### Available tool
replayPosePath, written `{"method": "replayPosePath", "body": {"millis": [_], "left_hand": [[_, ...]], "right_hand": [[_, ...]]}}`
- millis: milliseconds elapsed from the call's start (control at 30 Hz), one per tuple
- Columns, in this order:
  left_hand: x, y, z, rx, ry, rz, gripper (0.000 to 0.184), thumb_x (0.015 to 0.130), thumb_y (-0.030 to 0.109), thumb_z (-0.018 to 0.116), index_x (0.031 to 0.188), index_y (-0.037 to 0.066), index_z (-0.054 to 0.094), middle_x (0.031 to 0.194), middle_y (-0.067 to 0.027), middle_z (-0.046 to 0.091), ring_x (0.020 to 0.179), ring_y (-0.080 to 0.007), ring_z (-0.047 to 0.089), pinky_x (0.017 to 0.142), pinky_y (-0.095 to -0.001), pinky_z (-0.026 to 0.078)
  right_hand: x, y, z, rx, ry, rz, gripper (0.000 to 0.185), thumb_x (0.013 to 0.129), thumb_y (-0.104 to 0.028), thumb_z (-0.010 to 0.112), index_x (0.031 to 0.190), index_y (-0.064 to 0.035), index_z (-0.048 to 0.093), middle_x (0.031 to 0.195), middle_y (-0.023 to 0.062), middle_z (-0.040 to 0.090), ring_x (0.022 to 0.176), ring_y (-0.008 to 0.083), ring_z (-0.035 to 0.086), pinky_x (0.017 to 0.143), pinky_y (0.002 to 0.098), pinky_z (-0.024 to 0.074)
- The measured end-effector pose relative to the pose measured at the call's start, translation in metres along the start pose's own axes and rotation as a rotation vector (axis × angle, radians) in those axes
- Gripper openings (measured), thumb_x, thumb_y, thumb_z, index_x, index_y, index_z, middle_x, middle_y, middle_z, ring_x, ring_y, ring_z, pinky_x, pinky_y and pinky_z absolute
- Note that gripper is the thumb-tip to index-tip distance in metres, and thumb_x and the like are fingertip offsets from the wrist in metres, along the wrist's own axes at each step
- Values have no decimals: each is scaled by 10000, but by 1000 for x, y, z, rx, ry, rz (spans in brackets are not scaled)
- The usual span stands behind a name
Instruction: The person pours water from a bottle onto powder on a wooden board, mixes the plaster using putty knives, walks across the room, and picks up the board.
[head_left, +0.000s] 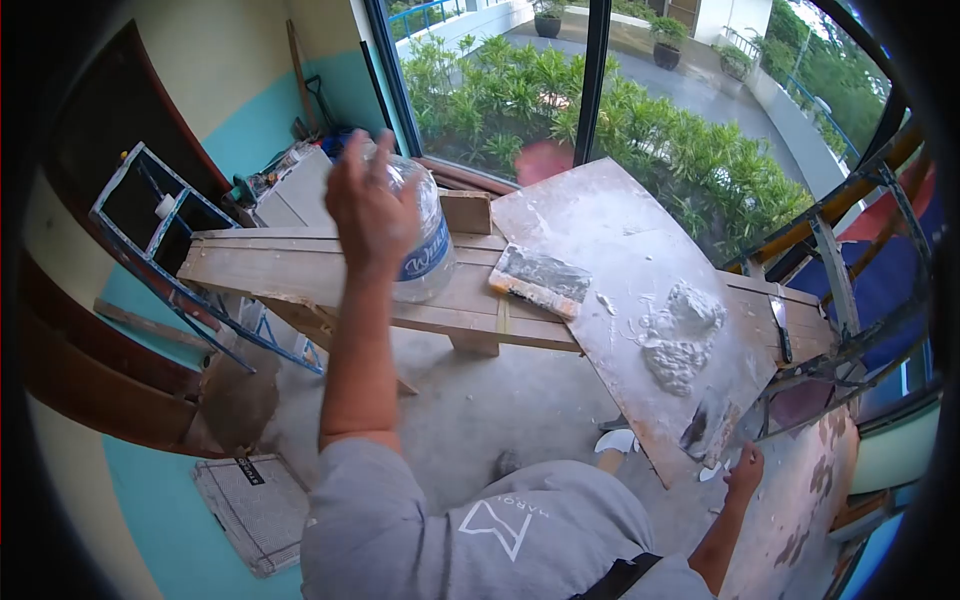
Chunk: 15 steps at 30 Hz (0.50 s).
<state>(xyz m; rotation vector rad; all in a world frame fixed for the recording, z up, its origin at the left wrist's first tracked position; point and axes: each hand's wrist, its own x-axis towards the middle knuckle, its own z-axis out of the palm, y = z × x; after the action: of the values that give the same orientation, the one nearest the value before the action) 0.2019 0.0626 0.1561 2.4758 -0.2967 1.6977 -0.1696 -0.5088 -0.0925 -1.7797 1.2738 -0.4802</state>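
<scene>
My left hand (372, 205) is raised in front of a large clear plastic water bottle (428, 255) with a blue label. Its fingers are apart near the bottle's top; whether they touch it cannot be made out. The bottle stands upright on a wooden plank bench (350, 275). My right hand (743, 472) hangs low beside the near corner of a white-smeared board (600, 215), fingers curled, with nothing visible in them. On the board lies a heap of white plaster-like paste (685, 335). A wide flat trowel (540, 280) with a paste-caked handle rests between bottle and board.
A putty knife (781, 330) lies at the bench's right end. A blue stepladder (165, 240) stands at left, and a paint-stained ladder (845, 265) leans at right. A grey crate-like panel (252, 510) lies on the floor at lower left. Tall windows (490, 100) rise behind the bench.
</scene>
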Motion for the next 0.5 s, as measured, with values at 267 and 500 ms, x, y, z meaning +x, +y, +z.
{"method": "replayPosePath", "body": {"millis": [267,500], "left_hand": [[30,-77,-25,-80,-290,11,249,826,297,766,889,59,735,883,-127,657,840,-362,598,790,-455,478],[-49,-95,-140,-168,-128,-231,310,859,299,788,884,7,689,787,-127,660,735,-283,634,685,-392,504]], "right_hand": [[3,134,-33,-141,204,380,578,977,-548,546,1115,12,589,831,121,589,546,218,553,373,326,411],[-29,253,-13,-48,-108,630,501,929,-490,612,1118,-26,601,772,131,596,640,290,589,485,451,477]]}}
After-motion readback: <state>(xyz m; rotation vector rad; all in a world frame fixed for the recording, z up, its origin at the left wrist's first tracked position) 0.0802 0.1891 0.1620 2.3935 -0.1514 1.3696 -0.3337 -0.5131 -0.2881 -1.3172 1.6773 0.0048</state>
